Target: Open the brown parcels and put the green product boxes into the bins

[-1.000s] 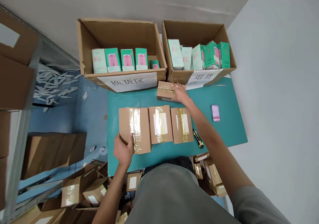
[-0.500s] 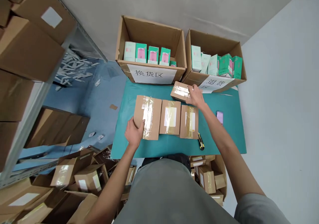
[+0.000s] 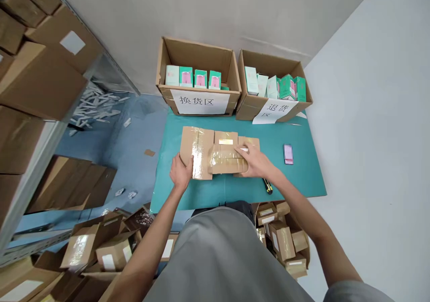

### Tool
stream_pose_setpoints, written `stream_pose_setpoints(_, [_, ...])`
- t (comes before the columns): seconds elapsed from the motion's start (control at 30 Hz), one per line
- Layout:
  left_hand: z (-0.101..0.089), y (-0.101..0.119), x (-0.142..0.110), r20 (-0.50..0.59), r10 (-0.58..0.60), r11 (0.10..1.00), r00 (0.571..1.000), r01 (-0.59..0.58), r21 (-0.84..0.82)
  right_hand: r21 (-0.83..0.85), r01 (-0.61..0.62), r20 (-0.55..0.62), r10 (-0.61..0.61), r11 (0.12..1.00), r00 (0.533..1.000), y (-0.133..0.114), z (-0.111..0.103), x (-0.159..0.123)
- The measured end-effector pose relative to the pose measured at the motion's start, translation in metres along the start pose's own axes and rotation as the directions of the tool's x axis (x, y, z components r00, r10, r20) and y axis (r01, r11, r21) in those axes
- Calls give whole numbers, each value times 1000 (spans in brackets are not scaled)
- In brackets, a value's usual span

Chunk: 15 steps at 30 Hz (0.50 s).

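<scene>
My left hand (image 3: 181,172) grips the lower left edge of the largest taped cardboard box (image 3: 197,146), thumb on its top and fingers along its side. In my right hand (image 3: 258,162) is a small taped cardboard box (image 3: 223,159), held by its right end. It is over the row, partly covering the middle cardboard box (image 3: 225,136) and the right cardboard box (image 3: 251,141). Whether it touches them I cannot tell. A yellow and black utility knife (image 3: 268,187) lies below my right wrist, its upper part hidden.
Two open cartons with paper signs, the left carton (image 3: 165,92) and right carton (image 3: 247,109), hold green and white product boxes at the back of the teal table (image 3: 191,199). A phone (image 3: 288,154) lies at the right. Shelved boxes (image 3: 36,78) flank the left; more boxes (image 3: 280,239) sit below.
My right hand has brought the small box from near the right carton toward me and leftward over the row. My left hand stays on the largest box. The view has shifted slightly.
</scene>
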<state>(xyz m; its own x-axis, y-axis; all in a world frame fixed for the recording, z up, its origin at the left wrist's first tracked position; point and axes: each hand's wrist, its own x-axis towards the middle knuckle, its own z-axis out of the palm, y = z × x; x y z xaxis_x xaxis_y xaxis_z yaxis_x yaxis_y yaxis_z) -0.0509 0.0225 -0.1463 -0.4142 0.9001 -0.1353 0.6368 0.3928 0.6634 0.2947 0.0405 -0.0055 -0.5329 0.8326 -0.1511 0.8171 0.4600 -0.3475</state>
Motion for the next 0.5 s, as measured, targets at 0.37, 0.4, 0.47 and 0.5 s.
stream_pose_setpoints(0.37, [4,-61,-12,219,-183,899,958,254,-358,815,-459,-21,811,353,585,57,161,-92])
stream_pose_setpoints(0.4, [4,-65,-16,236,-196,888,952,275,-369,825,-455,-4,808,335,589,57,180,-91])
stream_pose_setpoints(0.47, [3,-69,-19,271,-202,873,941,299,-387,823,-421,-47,786,380,617,58,207,-86])
stream_pose_setpoints(0.5, [3,-69,-19,292,-200,867,935,308,-391,817,-394,-89,766,421,636,60,215,-82])
